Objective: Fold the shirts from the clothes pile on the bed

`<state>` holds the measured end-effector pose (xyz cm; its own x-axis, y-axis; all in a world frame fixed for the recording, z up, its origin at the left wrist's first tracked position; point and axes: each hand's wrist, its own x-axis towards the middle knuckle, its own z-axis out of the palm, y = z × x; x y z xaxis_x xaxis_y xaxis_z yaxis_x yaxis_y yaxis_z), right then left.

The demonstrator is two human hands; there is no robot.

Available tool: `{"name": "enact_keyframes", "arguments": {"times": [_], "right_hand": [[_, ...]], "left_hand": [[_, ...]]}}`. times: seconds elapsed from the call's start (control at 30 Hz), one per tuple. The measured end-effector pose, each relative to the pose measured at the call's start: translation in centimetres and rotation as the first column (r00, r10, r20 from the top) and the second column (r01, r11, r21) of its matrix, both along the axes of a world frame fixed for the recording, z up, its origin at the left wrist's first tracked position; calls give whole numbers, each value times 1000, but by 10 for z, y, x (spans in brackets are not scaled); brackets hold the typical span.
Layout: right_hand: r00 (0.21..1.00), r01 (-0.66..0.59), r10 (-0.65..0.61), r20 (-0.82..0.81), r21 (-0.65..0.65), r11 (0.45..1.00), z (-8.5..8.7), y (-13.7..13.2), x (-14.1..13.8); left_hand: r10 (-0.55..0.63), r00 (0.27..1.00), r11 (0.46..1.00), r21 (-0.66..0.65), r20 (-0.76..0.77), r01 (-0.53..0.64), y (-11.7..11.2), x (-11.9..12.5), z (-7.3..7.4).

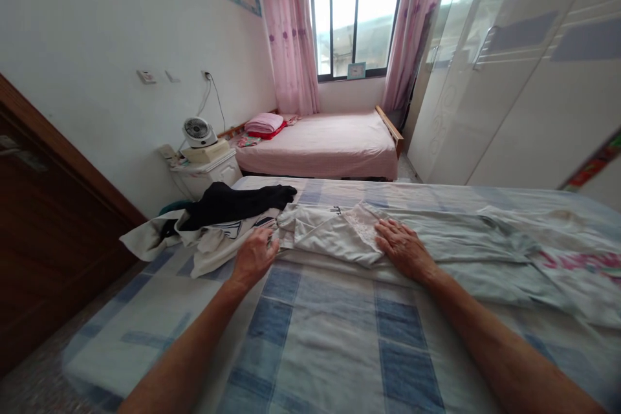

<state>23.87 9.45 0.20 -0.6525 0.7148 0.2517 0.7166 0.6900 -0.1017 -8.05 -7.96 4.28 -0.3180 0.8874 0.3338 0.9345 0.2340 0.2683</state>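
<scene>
A pale grey-white garment [330,233] lies partly folded on the blue checked bed cover [320,336]. My right hand [402,247] rests flat on its right part, fingers stretched out. My left hand [255,257] is closed on the garment's left edge, fingers curled around the cloth. To the left lies a heap of clothes with a black garment [233,202] on top and a white printed one [218,239] under it. A long light cloth [485,239] spreads across the bed to the right.
A second bed with a pink cover [330,142] stands under the window. A white nightstand [208,171] carries a small fan [196,130]. A white wardrobe [509,77] fills the right wall. A dark wooden door [43,220] is at the left.
</scene>
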Motion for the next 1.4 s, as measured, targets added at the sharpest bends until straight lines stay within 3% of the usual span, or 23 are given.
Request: {"name": "enact_keyframes", "arguments": {"times": [0.17, 0.27, 0.37, 0.47, 0.57, 0.67, 0.73, 0.8, 0.87, 0.97, 1.2, 1.3, 1.4], "right_hand": [[1000, -3, 3, -5, -10, 1000, 0, 1, 0], [1000, 3, -3, -18, -21, 1000, 2, 0, 0], [999, 5, -6, -42, -20, 1000, 4, -4, 0], [997, -1, 0, -71, -16, 1000, 5, -6, -1], [996, 0, -3, -84, -29, 1000, 4, -5, -2], [996, -13, 11, -94, -22, 1000, 2, -3, -2], [994, -17, 15, -108, -12, 1000, 0, -2, -2], [993, -13, 11, -118, -15, 1000, 0, -1, -2], [993, -9, 6, -122, -26, 1000, 0, -2, -2], [991, -14, 9, -130, -35, 999, 1, -5, -3], [989, -2, -5, -151, -41, 999, 0, -3, -4], [990, -3, -3, -144, -44, 999, 0, -3, -4], [990, -8, 1, -139, -50, 999, 1, -4, -4]], "left_hand": [[164, 986, 975, -150, 7, -162, -10, -5, 1], [211, 975, 955, -227, 75, -189, -5, -8, 0], [201, 960, 958, -242, 195, -152, 0, -14, -4], [104, 888, 985, -172, 448, -29, 2, -18, -8], [22, 672, 1000, -19, 740, -12, 3, -12, -7], [-26, 271, 993, 57, 962, -107, 4, 1, -4], [-77, 13, 982, 79, 997, -173, 6, 8, -2], [-114, -144, 970, 78, 983, -230, 8, 12, -1], [-122, -216, 966, 65, 969, -252, 9, 12, -2], [-88, -221, 974, 38, 971, -221, 11, 7, -4], [12, -86, 976, -30, 996, -215, 18, 3, -9], [-12, -98, 966, -13, 995, -258, 19, 5, -8], [-33, -158, 961, -12, 987, -275, 19, 7, -6]]}}
